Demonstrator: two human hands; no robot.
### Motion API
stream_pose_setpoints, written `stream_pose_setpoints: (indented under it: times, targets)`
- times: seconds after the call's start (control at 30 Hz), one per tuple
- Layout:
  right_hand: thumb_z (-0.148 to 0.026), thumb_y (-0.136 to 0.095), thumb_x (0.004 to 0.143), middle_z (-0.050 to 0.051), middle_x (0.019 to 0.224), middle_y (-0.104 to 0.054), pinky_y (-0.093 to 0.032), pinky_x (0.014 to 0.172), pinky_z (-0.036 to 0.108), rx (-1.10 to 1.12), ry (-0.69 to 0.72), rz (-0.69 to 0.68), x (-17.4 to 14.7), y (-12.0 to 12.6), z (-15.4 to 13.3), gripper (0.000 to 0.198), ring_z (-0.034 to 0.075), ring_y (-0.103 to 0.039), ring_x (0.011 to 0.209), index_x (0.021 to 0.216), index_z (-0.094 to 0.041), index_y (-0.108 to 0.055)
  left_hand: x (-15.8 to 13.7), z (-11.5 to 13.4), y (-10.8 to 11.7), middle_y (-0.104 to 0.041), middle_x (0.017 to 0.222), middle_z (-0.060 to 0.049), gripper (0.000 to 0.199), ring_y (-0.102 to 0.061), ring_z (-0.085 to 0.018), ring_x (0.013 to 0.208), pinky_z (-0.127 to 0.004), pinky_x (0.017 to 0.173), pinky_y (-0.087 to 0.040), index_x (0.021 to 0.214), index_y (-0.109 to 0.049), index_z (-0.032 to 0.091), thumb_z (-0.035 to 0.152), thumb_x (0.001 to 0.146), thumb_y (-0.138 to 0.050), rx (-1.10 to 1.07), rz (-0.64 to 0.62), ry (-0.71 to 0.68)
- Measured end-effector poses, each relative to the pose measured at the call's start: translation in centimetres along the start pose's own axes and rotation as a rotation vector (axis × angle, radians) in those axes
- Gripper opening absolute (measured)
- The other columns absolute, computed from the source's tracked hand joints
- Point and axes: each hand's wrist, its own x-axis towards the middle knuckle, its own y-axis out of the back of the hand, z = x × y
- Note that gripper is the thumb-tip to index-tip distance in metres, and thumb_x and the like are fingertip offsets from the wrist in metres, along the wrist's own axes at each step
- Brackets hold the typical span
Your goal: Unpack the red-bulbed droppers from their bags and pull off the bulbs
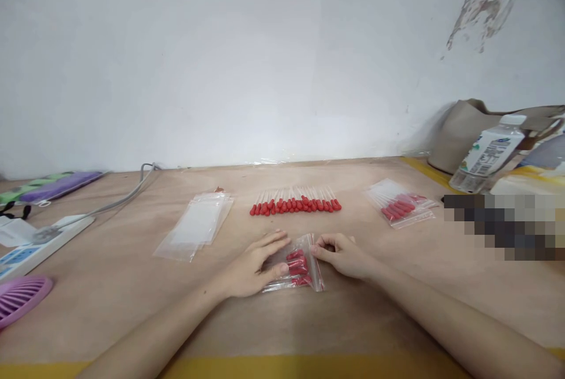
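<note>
A clear zip bag [316,273] lies flat on the table in front of me, with several red-tipped sticks [298,265] inside. My left hand [260,264] rests on the bag's left part, fingers apart, the thumb near the red tips. At the zip edge on the right, my right hand [338,254] pinches the bag between thumb and forefinger. Beyond both hands is a row of loose red-tipped sticks [293,205], their thin pale stems pointing to the wall. Flat zip bags [194,226] lie to the left, and filled zip bags [401,205] to the right.
On the left are a power strip [48,246] with a grey cable [123,201], a pink slotted object [22,299] and a purple pouch [62,186]. A plastic bottle [489,152] and a grey-brown bag [459,135] stand at the right, by the wall [265,61].
</note>
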Motion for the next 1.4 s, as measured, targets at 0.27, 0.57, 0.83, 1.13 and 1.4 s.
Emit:
stream_pose_setpoints:
  times: [0.27,0.57,0.83,1.13,1.4]
  targets:
    - [-0.019,-0.057,0.070,-0.001,0.078,-0.063,-0.037,0.073,0.029,0.124,0.371,0.032,-0.2,0.2,1.2,0.008,0.015,-0.053,0.074,0.077,-0.020,-0.060,3.2,1.9,-1.5,-0.051,0.114,-0.005,0.027,-0.050,-0.014,0.104,-0.028,0.091,-0.041,0.108,-0.055,0.021,0.016,0.086,-0.041,-0.062,0.194,-0.230]
    - [-0.021,-0.059,0.075,-0.001,0.075,-0.060,-0.029,0.071,0.031,-0.206,0.745,0.192,-0.3,-0.3,1.5,0.004,0.014,-0.048,0.076,0.075,-0.023,-0.061,5.0,0.9,-2.1,-0.054,0.106,-0.005,0.030,-0.053,-0.014,0.095,-0.026,0.084,-0.043,0.100,-0.059,0.020,0.008,0.084,-0.037,-0.086,0.178,-0.278]
    - [-0.012,-0.048,0.080,-0.001,0.070,-0.059,-0.027,0.070,0.031,-0.465,1.026,0.396,0.0,-0.4,1.7,0.016,0.013,-0.043,0.072,0.077,-0.021,-0.060,4.1,2.1,0.1,-0.053,0.113,-0.006,0.024,-0.055,-0.016,0.096,-0.028,0.085,-0.042,0.099,-0.059,0.019,0.015,0.083,-0.042,0.082,-0.011,-0.386]
    - [-0.012,-0.043,0.081,0.000,0.069,-0.057,-0.027,0.070,0.032,-0.539,1.008,0.376,-0.3,-0.3,1.7,0.019,0.013,-0.041,0.069,0.078,-0.021,-0.059,4.4,2.3,-1.2,-0.059,0.088,-0.004,0.017,-0.055,-0.014,0.078,-0.024,0.070,-0.043,0.084,-0.057,0.016,0.010,0.078,-0.042,0.190,0.059,-0.371]
    - [-0.010,-0.037,0.083,0.000,0.066,-0.055,-0.026,0.071,0.032,-0.598,1.004,0.361,-0.2,-0.4,1.5,0.024,0.013,-0.040,0.068,0.072,-0.020,-0.056,4.4,1.4,-1.7,-0.057,0.083,-0.004,0.016,-0.052,-0.016,0.078,-0.025,0.069,-0.041,0.079,-0.053,0.017,0.014,0.084,-0.039,0.414,0.079,-0.444]
